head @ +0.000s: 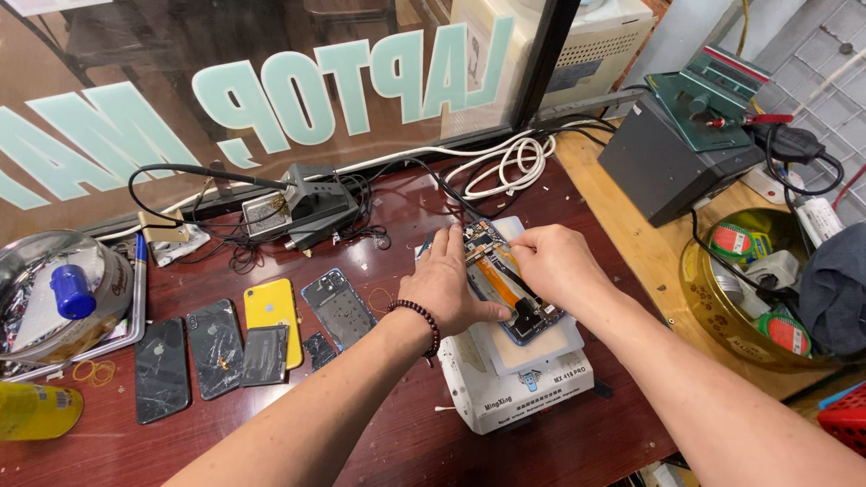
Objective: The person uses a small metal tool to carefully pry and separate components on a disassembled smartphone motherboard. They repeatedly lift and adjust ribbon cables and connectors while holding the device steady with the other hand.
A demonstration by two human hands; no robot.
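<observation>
On top of the white heating pad (519, 383), mid worktop (397, 451), lies an opened phone (505, 280) w/ its inner boards and an orange flex strip exposed. Head view only:

Left hand (446, 284) lies flat, fingers spread, pressing the phone's left edge, thumb stretched along the lower part toward a black component near the bottom. Not gripping, just pinning it down. Right hand (555, 261) is closed in a pinch on a thin dark tool, prob. tweezers (514, 278), tip aimed at the flex area; exact contact pt too small to tell.

To do this step well, I'd judge: keep the left palm's pressure even so the phone doesn't skate on the pad, work the tool tip shallow and parallel to the board, avoid levering against the orange flex since it likely tears easily.

Further left on the worktop: several phone backs, incl. a yellow one (273, 316), well apart from both hands. Behind, a soldering stand (302, 212) w/ tangled cables.
</observation>
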